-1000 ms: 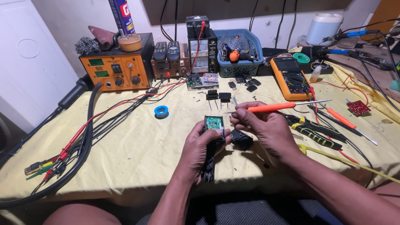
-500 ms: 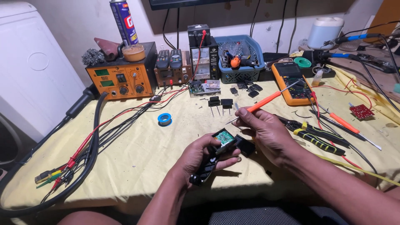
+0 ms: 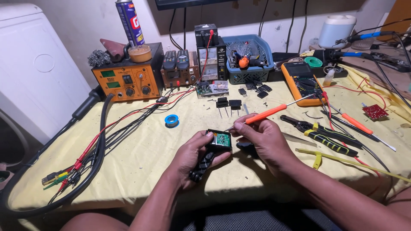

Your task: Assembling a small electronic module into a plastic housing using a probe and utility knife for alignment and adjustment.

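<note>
Two hands work on a small black device with an open green circuit board, above a yellow cloth-covered table.

The left hand (image 3: 192, 154) is closed around the small black device with the green circuit board (image 3: 217, 143) and holds it just over the near part of the yellow table (image 3: 141, 149). The right hand (image 3: 261, 139) grips the orange-handled thin screwdriver (image 3: 265, 114) between its fingers, with the tip touching the edge of the board. Behind the hands lie a small blue solder reel (image 3: 171, 120), a yellow multimeter (image 3: 302, 81) and black-and-yellow pliers (image 3: 327, 139). An orange bench station (image 3: 128, 79) stands at the back left, beside a blue plastic basket (image 3: 246, 57).
</note>
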